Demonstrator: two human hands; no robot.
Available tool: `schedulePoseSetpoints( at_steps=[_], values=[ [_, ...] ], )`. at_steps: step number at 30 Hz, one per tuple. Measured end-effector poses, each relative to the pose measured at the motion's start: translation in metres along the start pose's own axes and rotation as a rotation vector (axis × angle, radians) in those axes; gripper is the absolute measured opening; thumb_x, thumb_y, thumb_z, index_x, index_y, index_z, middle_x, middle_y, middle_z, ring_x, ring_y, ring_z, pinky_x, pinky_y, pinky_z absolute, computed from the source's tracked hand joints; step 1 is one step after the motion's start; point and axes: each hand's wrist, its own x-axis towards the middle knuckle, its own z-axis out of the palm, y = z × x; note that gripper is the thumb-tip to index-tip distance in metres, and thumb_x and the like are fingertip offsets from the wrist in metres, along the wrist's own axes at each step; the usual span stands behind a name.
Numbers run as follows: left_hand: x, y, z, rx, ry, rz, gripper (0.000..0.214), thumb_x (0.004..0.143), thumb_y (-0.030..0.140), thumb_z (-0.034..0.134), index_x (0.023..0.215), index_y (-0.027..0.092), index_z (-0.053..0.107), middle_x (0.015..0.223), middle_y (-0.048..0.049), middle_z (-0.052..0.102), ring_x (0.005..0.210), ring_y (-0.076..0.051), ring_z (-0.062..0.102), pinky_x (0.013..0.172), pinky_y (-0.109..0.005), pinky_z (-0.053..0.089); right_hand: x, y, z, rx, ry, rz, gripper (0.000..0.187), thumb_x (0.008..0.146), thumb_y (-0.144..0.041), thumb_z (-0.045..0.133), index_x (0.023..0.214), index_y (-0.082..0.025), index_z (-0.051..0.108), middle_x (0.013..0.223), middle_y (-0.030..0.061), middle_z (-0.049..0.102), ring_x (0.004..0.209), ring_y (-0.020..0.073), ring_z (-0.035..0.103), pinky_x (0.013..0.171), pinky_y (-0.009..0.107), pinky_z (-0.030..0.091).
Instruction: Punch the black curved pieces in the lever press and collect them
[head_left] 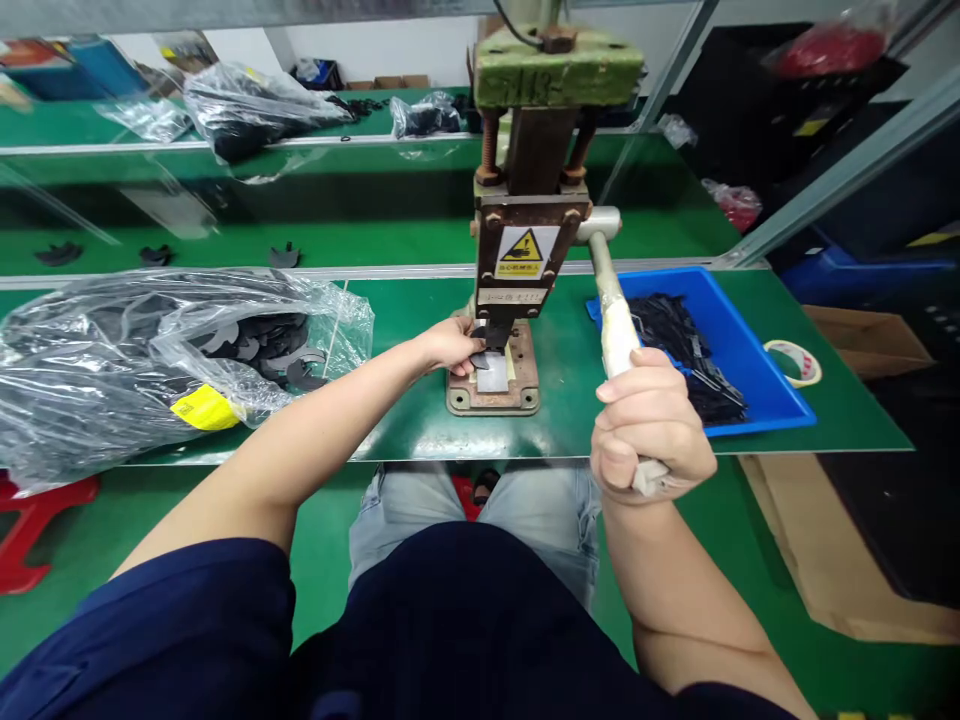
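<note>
A green hand press [525, 170] stands on the green table [420, 430], with a yellow warning label on its ram. My right hand [649, 425] is wrapped round the taped white lever [616, 320], which is pulled down toward me. My left hand [450, 345] pinches a small dark flat part [480, 358] on the press base plate [493, 385], right under the punch.
A clear plastic bag [150, 360] of black curved parts lies at the left. A blue tray [731, 345] with black pieces sits right of the press, a tape roll [793, 362] beside it. More bags rest on the far shelves. Cardboard [847, 560] lies on the floor at right.
</note>
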Motion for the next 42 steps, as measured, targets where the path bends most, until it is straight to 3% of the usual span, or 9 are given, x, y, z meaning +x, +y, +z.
schedulePoseSetpoints(
  at_steps=[3,9,13,15,20,24,30,38,42],
  values=[
    [-0.006,0.001,0.009,-0.009,0.039,0.04,0.026,0.094,0.03,0.078,0.113,0.019,0.063,0.06,0.0001,0.066,0.047,-0.015,0.066,0.054,-0.025,0.055,0.006,-0.001,0.001,0.181,0.126,-0.191,0.023,0.085,-0.029,0.069,0.067,-0.025,0.056,0.064,-0.0069,0.063,0.073,0.0161,0.071,0.1,0.053,0.059],
    [-0.038,-0.022,-0.006,-0.031,0.05,0.259,0.015,0.108,0.033,0.056,0.112,0.021,0.064,0.098,-0.0147,0.079,0.076,-0.014,0.077,0.068,-0.024,0.057,0.01,0.019,0.004,0.208,0.161,-0.257,0.028,0.074,-0.033,0.077,0.059,-0.025,0.055,0.059,-0.0057,0.065,0.067,0.0208,0.072,0.094,0.057,0.061],
    [-0.074,-0.066,-0.093,0.147,0.266,0.276,0.014,0.094,0.029,0.073,0.105,0.022,0.072,0.11,-0.0108,0.078,0.103,-0.022,0.075,0.092,-0.032,0.059,0.007,0.026,0.008,0.211,0.216,-0.25,0.033,0.076,-0.038,0.076,0.057,-0.025,0.052,0.056,-0.0056,0.064,0.064,0.0214,0.072,0.09,0.059,0.062],
    [-0.091,-0.09,-0.148,0.599,0.491,0.153,0.019,0.088,0.026,0.074,0.106,0.021,0.073,0.117,-0.0124,0.077,0.113,-0.029,0.073,0.101,-0.038,0.056,0.007,0.026,0.011,0.212,0.245,-0.254,0.036,0.076,-0.04,0.076,0.056,-0.025,0.05,0.054,-0.0063,0.063,0.062,0.0206,0.071,0.089,0.058,0.063],
    [-0.121,-0.13,-0.227,1.077,0.356,-0.218,0.038,0.082,0.042,0.077,0.114,0.021,0.072,0.124,-0.0188,0.075,0.118,-0.037,0.071,0.099,-0.042,0.054,0.01,0.03,0.022,0.262,0.344,-0.312,0.042,0.078,-0.042,0.075,0.053,-0.024,0.046,0.05,-0.0069,0.059,0.058,0.0176,0.068,0.086,0.054,0.064],
    [-0.132,-0.138,-0.219,1.074,0.383,-0.382,0.064,0.085,0.058,0.071,0.134,0.018,0.063,0.122,-0.0241,0.074,0.115,-0.041,0.072,0.094,-0.046,0.055,0.011,0.031,0.024,0.284,0.368,-0.35,0.043,0.078,-0.041,0.076,0.053,-0.024,0.045,0.05,-0.0073,0.059,0.056,0.016,0.067,0.085,0.05,0.064],
    [-0.134,-0.141,-0.197,1.232,0.267,-0.206,0.066,0.083,0.022,0.068,0.148,0.029,0.058,0.147,-0.0186,0.055,0.114,-0.033,0.072,0.097,-0.042,0.055,0.006,0.024,0.012,0.212,0.259,-0.216,0.043,0.077,-0.048,0.078,0.053,-0.026,0.05,0.052,-0.007,0.063,0.06,0.0194,0.07,0.089,0.055,0.062],
    [-0.13,-0.136,-0.204,1.257,0.398,0.142,0.032,0.101,0.033,0.052,0.123,0.023,0.073,0.125,-0.0162,0.066,0.121,-0.035,0.066,0.102,-0.043,0.051,0.009,0.004,0.009,0.191,0.178,-0.158,0.033,0.081,-0.036,0.074,0.06,-0.024,0.052,0.061,-0.0078,0.065,0.07,0.0177,0.071,0.098,0.056,0.059],
    [-0.112,-0.111,-0.179,0.85,0.6,0.216,0.027,0.101,0.045,0.059,0.104,0.021,0.07,0.102,-0.0111,0.074,0.103,-0.031,0.072,0.091,-0.04,0.055,0.009,-0.001,0.009,0.168,0.159,-0.165,0.032,0.084,-0.036,0.071,0.063,-0.024,0.05,0.062,-0.0078,0.062,0.072,0.0161,0.07,0.1,0.054,0.059]
  ],
)
